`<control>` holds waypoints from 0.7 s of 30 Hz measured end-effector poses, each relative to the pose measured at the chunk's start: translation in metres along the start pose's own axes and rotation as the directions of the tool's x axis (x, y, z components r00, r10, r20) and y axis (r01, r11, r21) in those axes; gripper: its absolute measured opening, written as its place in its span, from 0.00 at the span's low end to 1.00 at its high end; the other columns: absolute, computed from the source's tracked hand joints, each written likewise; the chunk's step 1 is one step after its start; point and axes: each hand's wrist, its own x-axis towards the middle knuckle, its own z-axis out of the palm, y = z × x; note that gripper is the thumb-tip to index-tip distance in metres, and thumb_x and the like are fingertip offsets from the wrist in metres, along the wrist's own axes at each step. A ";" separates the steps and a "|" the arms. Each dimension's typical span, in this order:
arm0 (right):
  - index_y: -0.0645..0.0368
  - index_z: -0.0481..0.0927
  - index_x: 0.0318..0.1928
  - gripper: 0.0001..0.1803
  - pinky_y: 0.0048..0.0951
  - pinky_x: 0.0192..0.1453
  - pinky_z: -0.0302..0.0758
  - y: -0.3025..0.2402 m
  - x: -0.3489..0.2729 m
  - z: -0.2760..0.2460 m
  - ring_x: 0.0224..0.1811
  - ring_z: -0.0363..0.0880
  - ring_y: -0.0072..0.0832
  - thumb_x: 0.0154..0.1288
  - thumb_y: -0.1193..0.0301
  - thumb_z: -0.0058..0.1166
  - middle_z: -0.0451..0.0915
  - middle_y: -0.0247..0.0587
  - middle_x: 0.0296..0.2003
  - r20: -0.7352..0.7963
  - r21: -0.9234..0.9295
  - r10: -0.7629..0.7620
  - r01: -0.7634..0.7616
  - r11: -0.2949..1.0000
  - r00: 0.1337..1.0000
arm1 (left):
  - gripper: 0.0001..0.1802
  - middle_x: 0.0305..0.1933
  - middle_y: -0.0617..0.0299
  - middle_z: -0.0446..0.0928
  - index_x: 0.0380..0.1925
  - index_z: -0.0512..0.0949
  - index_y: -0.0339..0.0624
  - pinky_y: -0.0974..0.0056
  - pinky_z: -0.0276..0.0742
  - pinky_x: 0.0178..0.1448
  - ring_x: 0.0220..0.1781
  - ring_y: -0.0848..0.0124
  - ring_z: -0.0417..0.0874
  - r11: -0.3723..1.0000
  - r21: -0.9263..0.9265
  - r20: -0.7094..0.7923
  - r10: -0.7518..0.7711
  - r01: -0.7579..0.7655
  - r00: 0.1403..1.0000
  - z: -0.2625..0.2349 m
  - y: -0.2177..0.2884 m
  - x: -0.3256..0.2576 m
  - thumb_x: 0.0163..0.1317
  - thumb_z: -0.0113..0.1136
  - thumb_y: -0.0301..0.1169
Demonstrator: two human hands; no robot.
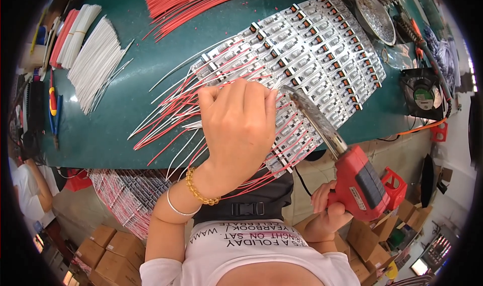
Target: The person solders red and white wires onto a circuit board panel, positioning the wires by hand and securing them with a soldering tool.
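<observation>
My left hand [237, 127] is closed, knuckles up, over the near part of a large panel of small circuit boards [307, 50]. Its fingertips point down and are hidden, so what they pinch does not show. Red wires [168, 130] and white wires [173, 163] fan out leftward from the boards, some passing beneath this hand. My right hand [329, 208] grips a red and black soldering gun [359, 185] at the lower right. The gun's long metal barrel [322, 122] slants up and left, its tip touching or just above the boards beside my left fingers.
Red wires [186, 2] and white wires [95, 60] lie bundled on the green table [121, 140]. A metal bowl [375, 17] and a black fan [422, 92] stand at the right. Pliers [56, 117] lie far left. More wired boards [126, 195] sit below the table edge.
</observation>
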 end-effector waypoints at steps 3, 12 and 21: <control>0.73 0.66 0.52 0.41 0.21 0.16 0.62 0.000 -0.006 -0.010 0.10 0.63 0.20 0.58 0.44 0.57 0.66 0.31 0.11 0.006 -0.256 -0.082 0.080 0.963 0.997 | 0.08 0.22 0.62 0.67 0.23 0.71 0.42 0.60 0.60 0.39 0.26 0.65 0.69 1.000 0.005 -0.008 0.010 -0.010 1.000 0.000 0.000 0.000 0.54 0.62 0.27; 0.75 0.64 0.55 0.43 0.21 0.15 0.62 0.010 -0.009 -0.007 0.10 0.62 0.19 0.58 0.44 0.55 0.65 0.29 0.11 -0.056 -0.227 -0.041 0.027 0.973 0.998 | 0.08 0.22 0.62 0.67 0.24 0.71 0.41 0.59 0.61 0.40 0.26 0.65 0.70 1.000 0.017 -0.028 0.025 -0.024 0.999 0.001 0.000 -0.001 0.54 0.62 0.27; 0.75 0.63 0.56 0.45 0.21 0.15 0.63 0.009 -0.011 -0.017 0.08 0.62 0.19 0.58 0.42 0.54 0.64 0.29 0.09 -0.043 -0.240 -0.045 0.033 0.970 0.998 | 0.08 0.23 0.62 0.68 0.24 0.72 0.41 0.59 0.61 0.40 0.27 0.66 0.70 0.999 0.039 -0.009 0.018 -0.018 1.000 0.001 0.001 0.000 0.53 0.62 0.27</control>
